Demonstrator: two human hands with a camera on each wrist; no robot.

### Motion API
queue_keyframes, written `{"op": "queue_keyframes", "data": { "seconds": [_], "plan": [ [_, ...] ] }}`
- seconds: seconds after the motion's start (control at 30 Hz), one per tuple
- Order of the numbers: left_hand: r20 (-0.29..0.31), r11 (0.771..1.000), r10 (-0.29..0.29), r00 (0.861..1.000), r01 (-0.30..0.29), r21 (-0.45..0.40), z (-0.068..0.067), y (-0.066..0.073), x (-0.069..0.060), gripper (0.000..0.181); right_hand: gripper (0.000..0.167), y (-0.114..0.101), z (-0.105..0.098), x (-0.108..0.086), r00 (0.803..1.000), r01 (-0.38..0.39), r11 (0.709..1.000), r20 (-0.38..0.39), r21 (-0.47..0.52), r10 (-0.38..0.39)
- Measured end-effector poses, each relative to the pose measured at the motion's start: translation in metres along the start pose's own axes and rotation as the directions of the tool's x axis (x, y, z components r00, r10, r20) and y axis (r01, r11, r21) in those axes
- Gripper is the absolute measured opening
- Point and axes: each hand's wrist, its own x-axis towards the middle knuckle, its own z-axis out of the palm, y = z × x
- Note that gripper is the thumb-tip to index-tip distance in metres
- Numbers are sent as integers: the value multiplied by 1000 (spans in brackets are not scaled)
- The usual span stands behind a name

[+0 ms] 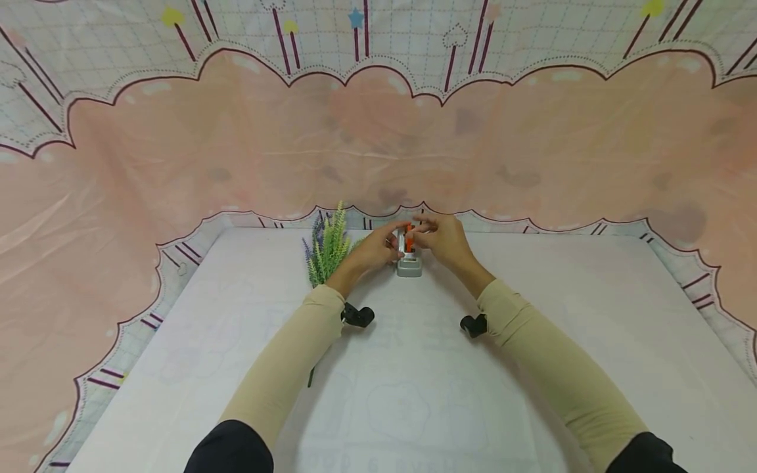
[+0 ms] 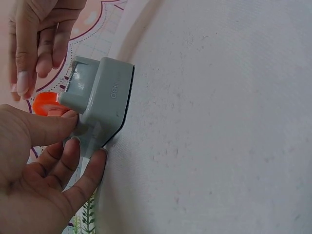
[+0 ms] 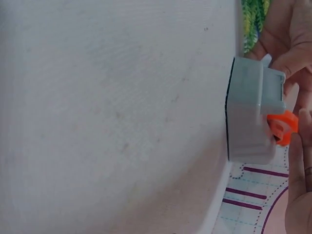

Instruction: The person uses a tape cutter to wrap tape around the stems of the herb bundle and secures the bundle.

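Observation:
A grey tape dispenser stands at the table's far edge, with an orange hub at its back. My left hand grips its left side, thumb and fingertips against the grey body in the left wrist view. On the other side my right hand hovers by the orange hub, fingers loosely bent; the left wrist view shows a gap between them and the dispenser. Whether a tape roll sits on the hub cannot be made out.
Artificial lavender sprigs, yellow-green and purple, lie left of my left hand, their stem reaching under the forearm. The white tabletop spreads in front. A patterned pink cloth hangs behind the table and around its sides.

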Motion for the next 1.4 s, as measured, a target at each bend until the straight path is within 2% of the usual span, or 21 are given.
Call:
{"op": "queue_keyframes", "data": {
  "seconds": [0.1, 0.23, 0.4, 0.5, 0.73, 0.93, 1.17, 1.4],
  "plan": [
    [1, 1000, -6, 1000, 6, -4, 0, 0, 1, 74, 31, -1, -1, 0, 1000, -18, 1000, 22, 16, 18],
    [1, 1000, -4, 1000, 4, 2, -1, 1, 0, 73, 16, -4, -2, -1, 999, -19, 1000, 27, -22, 19],
    [0, 1000, 3, 1000, -3, 26, 0, 2, 0, 75, 11, -4, -4, -4, 997, 53, 994, 59, -100, -48],
    [2, 999, 8, 1000, -8, 49, 1, 3, 0, 75, 11, -5, -7, -8, 993, 75, 994, 98, -85, -66],
    [-4, 999, 1, 1000, -1, 48, 0, 3, 1, 75, 26, -5, -13, -10, 979, 9, 996, 201, 89, -27],
    [2, 999, -18, 1000, 18, 28, 1, 3, 0, 78, 42, -4, -11, -10, 981, -23, 985, 196, 173, -12],
    [2, 999, -11, 1000, 11, 36, 1, 4, -1, 76, 46, -6, -8, -13, 982, -81, 982, 180, 170, 49],
    [1, 999, -5, 1000, 5, 34, 0, 3, 0, 76, 48, -10, -11, -20, 971, -151, 986, 201, 76, 133]
  ]
}}
